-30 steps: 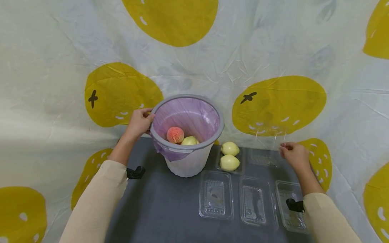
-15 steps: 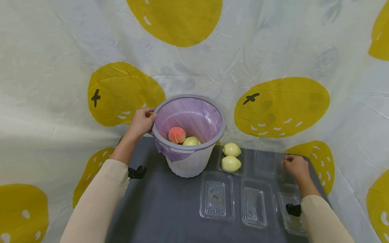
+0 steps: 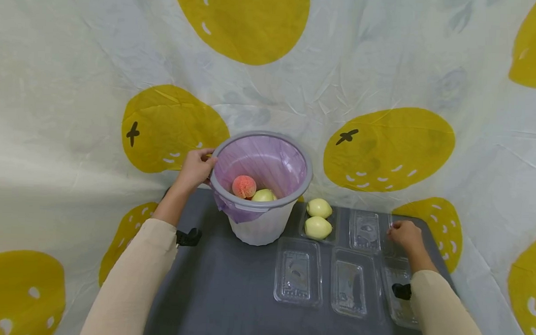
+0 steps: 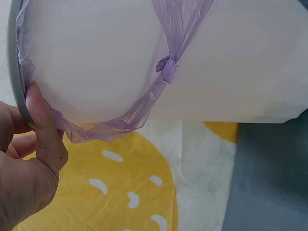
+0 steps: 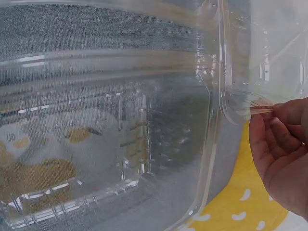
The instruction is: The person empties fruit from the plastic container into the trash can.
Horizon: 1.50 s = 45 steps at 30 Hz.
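Note:
My left hand [image 3: 194, 170] grips the grey rim of a white bucket [image 3: 266, 224], thumb on the outer side. Inside, a purple bag lines the bucket, and its knotted edge [image 4: 168, 70] hangs outside in the left wrist view. A pinkish-orange fruit [image 3: 244, 187] and a pale yellow-green fruit [image 3: 263, 195] lie in it. At the back right, my right hand [image 3: 406, 235] pinches the edge of a clear plastic container [image 3: 365, 230] between thumb and finger. The right wrist view shows the fingers [image 5: 262, 139] on its thin corner.
Left of the held container, two pale yellow-green fruits [image 3: 317, 228] sit in another clear container. A front row has three clear containers [image 3: 297, 296], the rightmost partly under the right forearm. A lemon-print cloth [image 3: 270, 98] hangs behind the dark table [image 3: 219, 294].
My right hand has come down with the clear container, whose raised part stood upright before and now lies low at the table. My left hand stays on the bucket rim.

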Tool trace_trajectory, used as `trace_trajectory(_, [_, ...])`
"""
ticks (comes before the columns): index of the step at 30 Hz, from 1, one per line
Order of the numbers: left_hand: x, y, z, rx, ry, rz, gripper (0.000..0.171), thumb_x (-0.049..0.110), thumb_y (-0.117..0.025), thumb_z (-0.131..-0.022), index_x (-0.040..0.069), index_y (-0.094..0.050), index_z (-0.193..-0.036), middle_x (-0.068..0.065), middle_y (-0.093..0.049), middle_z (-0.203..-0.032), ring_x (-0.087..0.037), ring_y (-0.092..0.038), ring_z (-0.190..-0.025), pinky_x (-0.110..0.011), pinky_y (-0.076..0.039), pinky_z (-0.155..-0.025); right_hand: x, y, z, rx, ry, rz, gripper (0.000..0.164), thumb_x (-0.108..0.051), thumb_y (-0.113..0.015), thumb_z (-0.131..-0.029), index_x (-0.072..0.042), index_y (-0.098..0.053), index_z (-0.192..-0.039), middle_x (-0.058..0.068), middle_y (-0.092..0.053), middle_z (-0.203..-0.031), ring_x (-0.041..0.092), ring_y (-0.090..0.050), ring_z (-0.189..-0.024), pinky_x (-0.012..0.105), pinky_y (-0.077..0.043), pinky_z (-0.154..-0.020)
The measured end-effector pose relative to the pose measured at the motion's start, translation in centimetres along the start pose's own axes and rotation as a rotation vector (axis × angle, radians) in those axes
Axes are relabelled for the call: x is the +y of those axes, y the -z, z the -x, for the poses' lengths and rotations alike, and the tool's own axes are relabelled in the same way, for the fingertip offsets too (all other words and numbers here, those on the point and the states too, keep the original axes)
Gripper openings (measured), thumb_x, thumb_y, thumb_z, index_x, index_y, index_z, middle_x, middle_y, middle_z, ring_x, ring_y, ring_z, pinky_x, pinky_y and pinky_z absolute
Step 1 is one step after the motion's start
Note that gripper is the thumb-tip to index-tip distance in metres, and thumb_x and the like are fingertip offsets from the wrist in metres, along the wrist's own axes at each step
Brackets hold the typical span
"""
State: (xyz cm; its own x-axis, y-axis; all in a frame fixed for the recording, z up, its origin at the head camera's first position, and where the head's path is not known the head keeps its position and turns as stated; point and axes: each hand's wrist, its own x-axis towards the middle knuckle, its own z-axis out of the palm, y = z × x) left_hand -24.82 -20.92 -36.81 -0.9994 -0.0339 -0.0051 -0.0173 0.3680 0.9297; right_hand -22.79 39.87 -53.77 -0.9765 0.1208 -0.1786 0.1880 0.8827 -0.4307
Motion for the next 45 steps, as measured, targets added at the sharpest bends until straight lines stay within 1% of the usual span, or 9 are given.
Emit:
trace_trajectory(3, [-0.1, 0.0, -0.1, -0.001, 0.001, -0.007, 0.044, 0.015, -0.055, -0.107, 0.001, -0.054, -0.149, -0.027, -0.059, -0.114, -0.015, -0.062, -0.058, -0.029, -0.059, -0.05, -0.2, -0.4, -0.1, -0.024, -0.018, -0.004, 0.039, -0.014, -0.054, -0.101, 0.013, -0.064, -0.126, 0.035, -0.064, -0.126, 0.064, -0.042, -0.125, 0.074, -0.032, -0.111])
trace_trajectory(9, [-0.1, -0.2, 0.0, 0.001, 0.016, -0.011, 0.044, 0.015, -0.056, -0.107, 0.002, -0.054, -0.149, -0.025, -0.058, -0.113, -0.017, -0.062, -0.058, -0.03, -0.06, -0.05, -0.2, -1.0, 0.1, -0.027, -0.015, -0.031, 0.043, -0.013, -0.051, -0.102, 0.015, -0.06, -0.133, 0.037, -0.059, -0.132, 0.065, -0.037, -0.13, 0.075, -0.027, -0.113])
trace_trajectory(14, [0.0, -0.4, 0.1, -0.002, 0.017, -0.012, 0.044, 0.015, -0.056, -0.107, 0.001, -0.055, -0.148, -0.025, -0.059, -0.113, -0.017, -0.062, -0.058, -0.031, -0.06, -0.05, 0.1, -1.4, 0.1, -0.006, 0.009, -0.024, 0.042, -0.012, -0.05, -0.1, 0.016, -0.062, -0.13, 0.037, -0.06, -0.13, 0.061, -0.047, -0.124, 0.074, -0.032, -0.111])
trace_trajectory(16, [0.0, -0.5, 0.2, -0.004, 0.012, -0.012, 0.043, 0.015, -0.056, -0.107, 0.001, -0.055, -0.148, -0.026, -0.059, -0.113, -0.017, -0.062, -0.058, -0.031, -0.06, -0.05, 0.3, -1.6, 0.0, 0.004, 0.007, -0.025, 0.042, -0.012, -0.051, -0.099, 0.016, -0.063, -0.128, 0.037, -0.06, -0.13, 0.059, -0.052, -0.119, 0.071, -0.041, -0.105])
trace_trajectory(18, [0.0, -0.6, 0.1, -0.001, 0.01, -0.012, 0.043, 0.014, -0.056, -0.107, 0.001, -0.055, -0.148, -0.025, -0.059, -0.112, -0.016, -0.062, -0.057, -0.031, -0.059, -0.049, 0.4, -1.7, 0.1, 0.004, 0.005, -0.033, 0.042, -0.013, -0.051, -0.1, 0.016, -0.063, -0.128, 0.037, -0.06, -0.131, 0.058, -0.053, -0.116, 0.069, -0.044, -0.101])
trace_trajectory(25, [0.1, -0.8, -0.1, 0.001, 0.007, -0.01, 0.043, 0.014, -0.057, -0.106, 0.001, -0.056, -0.147, -0.024, -0.059, -0.112, -0.017, -0.062, -0.057, -0.03, -0.059, -0.049, 0.5, -1.4, 0.4, 0.009, -0.048, -0.057, 0.048, -0.016, -0.047, -0.099, 0.015, -0.059, -0.134, 0.038, -0.055, -0.137, 0.063, -0.044, -0.126, 0.069, -0.044, -0.103])
trace_trajectory(35, [0.5, -0.9, -0.2, -0.01, 0.031, -0.001, 0.046, 0.016, -0.055, -0.108, 0.002, -0.051, -0.151, -0.025, -0.058, -0.118, -0.017, -0.062, -0.06, -0.03, -0.059, -0.05, -0.5, -0.4, 1.3, 0.112, -0.106, -0.178, 0.05, -0.027, -0.046, -0.108, 0.01, -0.052, -0.142, 0.035, -0.052, -0.141, 0.058, -0.044, -0.127, 0.069, -0.043, -0.103])
trace_trajectory(39, [0.6, -0.7, -0.1, -0.009, 0.036, 0.004, 0.046, 0.016, -0.055, -0.107, 0.002, -0.052, -0.151, -0.025, -0.057, -0.118, -0.017, -0.062, -0.06, -0.03, -0.059, -0.05, -1.0, 0.1, 1.5, 0.13, -0.079, -0.168, 0.052, -0.032, -0.046, -0.109, 0.008, -0.054, -0.142, 0.034, -0.054, -0.141, 0.056, -0.047, -0.125, 0.067, -0.044, -0.101])
trace_trajectory(45, [0.4, 0.0, -0.1, 0.011, 0.044, -0.003, 0.046, 0.016, -0.055, -0.107, 0.002, -0.051, -0.151, -0.024, -0.056, -0.117, -0.015, -0.062, -0.062, -0.028, -0.06, -0.052, -2.9, 0.4, 1.5, 0.143, 0.035, -0.198, 0.051, -0.035, -0.049, -0.109, 0.006, -0.061, -0.135, 0.032, -0.063, -0.129, 0.049, -0.06, -0.112, 0.06, -0.052, -0.089])
